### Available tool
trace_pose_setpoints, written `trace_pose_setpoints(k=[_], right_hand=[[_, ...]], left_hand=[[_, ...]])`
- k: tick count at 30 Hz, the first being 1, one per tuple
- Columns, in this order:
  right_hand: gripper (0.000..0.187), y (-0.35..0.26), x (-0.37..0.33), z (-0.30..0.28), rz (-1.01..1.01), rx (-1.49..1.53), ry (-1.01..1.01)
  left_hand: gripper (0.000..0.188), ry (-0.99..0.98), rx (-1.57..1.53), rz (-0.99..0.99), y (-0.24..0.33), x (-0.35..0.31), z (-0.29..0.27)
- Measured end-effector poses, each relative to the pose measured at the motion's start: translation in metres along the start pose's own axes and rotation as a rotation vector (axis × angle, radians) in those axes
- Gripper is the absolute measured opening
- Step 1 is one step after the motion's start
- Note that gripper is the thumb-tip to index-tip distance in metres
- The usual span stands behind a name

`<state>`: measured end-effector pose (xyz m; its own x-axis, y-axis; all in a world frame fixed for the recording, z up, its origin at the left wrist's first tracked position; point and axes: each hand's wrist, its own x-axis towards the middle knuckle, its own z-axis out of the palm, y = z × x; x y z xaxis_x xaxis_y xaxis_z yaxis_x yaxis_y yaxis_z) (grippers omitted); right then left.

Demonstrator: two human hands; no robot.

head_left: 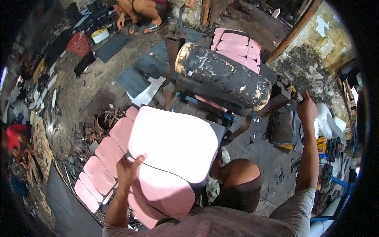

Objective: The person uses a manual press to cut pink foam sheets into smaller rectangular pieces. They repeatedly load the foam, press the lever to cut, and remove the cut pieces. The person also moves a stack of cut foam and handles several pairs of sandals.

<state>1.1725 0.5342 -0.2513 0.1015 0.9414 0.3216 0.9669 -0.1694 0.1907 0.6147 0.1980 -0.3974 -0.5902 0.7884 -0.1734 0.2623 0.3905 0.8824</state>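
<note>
My left hand (pixel 129 170) grips the near left corner of a pale pink panel (pixel 173 142) with rounded corners, its thumb on top. Strong light washes the panel's surface nearly white. Beneath and left of it, more pink panels (pixel 103 153) with dark edges overlap in a row. My right arm reaches forward, and my right hand (pixel 307 107) is closed round a handle at the right end of a roller machine. The machine's large dark roller (pixel 223 75) has a worn, patchy surface. Behind it lie further pink panels (pixel 237 45).
Dark flat sheets (pixel 134 81) lie on the floor left of the roller. A red basket (pixel 79 44) and a white-yellow container (pixel 100 35) stand farther back. One person (pixel 144 14) squats at the top; another in red (pixel 17 138) is far left. A dark box (pixel 282 126) stands below the handle.
</note>
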Motion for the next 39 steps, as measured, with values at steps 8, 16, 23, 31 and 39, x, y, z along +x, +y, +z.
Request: trace_pose_setpoints(k=[8, 16, 23, 31, 39], right_hand=[[0.033, -0.008, -0.019, -0.008, -0.104, 0.068, 0.183], [0.012, -0.031, 0.115, 0.198, -0.159, 0.022, 0.138], [0.060, -0.030, -0.196, 0.355, -0.170, 0.472, -1.104], [0.035, -0.013, -0.211, -0.011, -0.323, 0.321, -0.851], [0.027, 0.012, 0.040, 0.034, -0.276, 0.054, 0.525]], left_hand=[[0.061, 0.065, 0.235, 0.080, 0.040, 0.042, 0.091], [0.039, -0.073, 0.383, 0.214, 0.069, 0.139, 0.161], [0.041, -0.662, 0.006, -0.209, -0.029, 0.071, 0.052], [0.058, -0.572, -0.017, -0.367, -0.086, -0.018, -0.001], [0.053, -0.540, 0.284, -0.325, -0.004, 0.006, 0.036]])
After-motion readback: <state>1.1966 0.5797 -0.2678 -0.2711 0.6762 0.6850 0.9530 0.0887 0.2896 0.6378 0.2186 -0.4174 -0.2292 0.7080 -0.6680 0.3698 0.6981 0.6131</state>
